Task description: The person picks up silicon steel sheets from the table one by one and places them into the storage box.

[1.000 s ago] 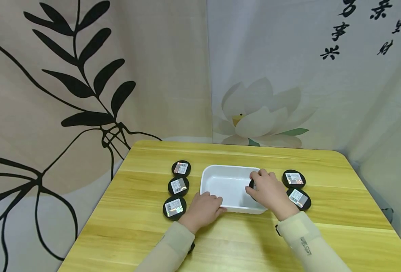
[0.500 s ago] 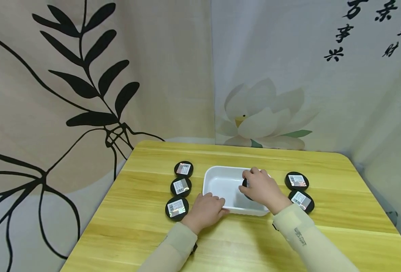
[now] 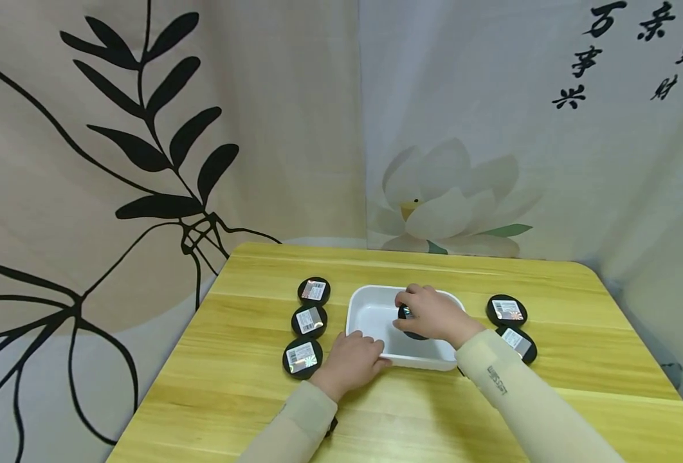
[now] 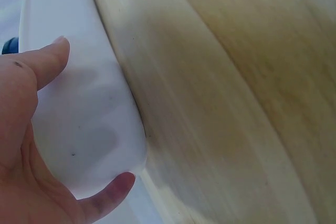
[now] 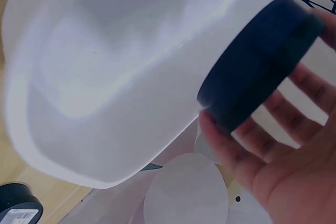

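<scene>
A white rectangular tray (image 3: 374,315) stands on the table. My left hand (image 3: 353,361) holds its near left corner, fingers over the rim and thumb against the outer front wall (image 4: 79,121). Above the tray's inside, my right hand (image 3: 433,316) grips a black, flat, round container (image 5: 257,66) by its edge, with thumb and fingertips around the side. A piece of its label shows between the fingers in the head view; the hand covers the rest.
Left of the tray, several black round containers (image 3: 309,321) with barcode labels stand in a line, the nearest (image 3: 303,357) close to my left wrist. To the right are two more (image 3: 506,311), one partly behind my right sleeve. Printed curtains (image 3: 295,161) hang behind the wooden table (image 3: 249,360).
My right hand has moved left over the tray, carrying the black round container from the right end toward the middle. The left hand stays at the tray's corner.
</scene>
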